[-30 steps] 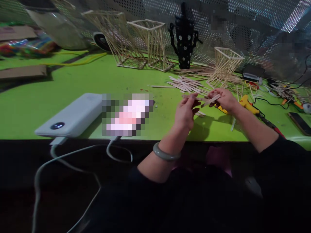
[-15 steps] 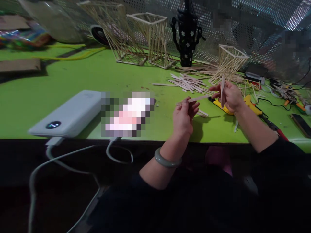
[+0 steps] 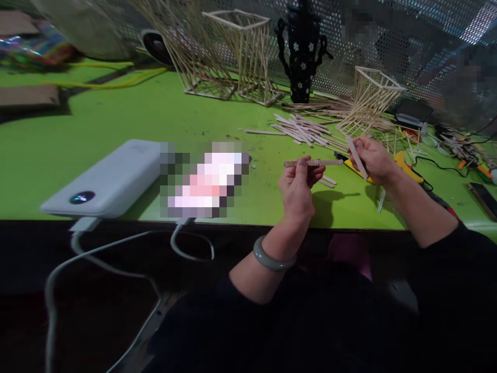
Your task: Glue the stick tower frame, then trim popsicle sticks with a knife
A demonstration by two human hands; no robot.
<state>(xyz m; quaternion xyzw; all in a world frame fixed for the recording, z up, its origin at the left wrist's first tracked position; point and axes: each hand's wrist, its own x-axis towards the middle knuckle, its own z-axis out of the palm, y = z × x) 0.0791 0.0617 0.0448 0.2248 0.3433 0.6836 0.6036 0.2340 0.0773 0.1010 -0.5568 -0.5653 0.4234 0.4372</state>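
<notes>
My left hand (image 3: 297,186) is closed on a flat wooden stick (image 3: 328,162) held level above the green table (image 3: 116,119). My right hand (image 3: 375,160) pinches a second wooden stick (image 3: 355,154), tilted down to the right, just right of the first stick's end. The two sticks are apart. A yellow glue gun (image 3: 406,168) lies on the table under and behind my right hand. A pile of loose sticks (image 3: 303,130) lies just beyond both hands. A grey bangle (image 3: 267,257) circles my left wrist.
Several stick-built baskets stand at the back: two (image 3: 240,52) near the middle and one (image 3: 370,101) at the right. A black vase (image 3: 303,52) stands between them. A white power bank (image 3: 112,178) with cables sits left. A phone (image 3: 483,197) and tools lie far right.
My right hand turned its stick from upright to slanting and lowered it a little. The left hand's stick levelled out. The view shifted slightly downward.
</notes>
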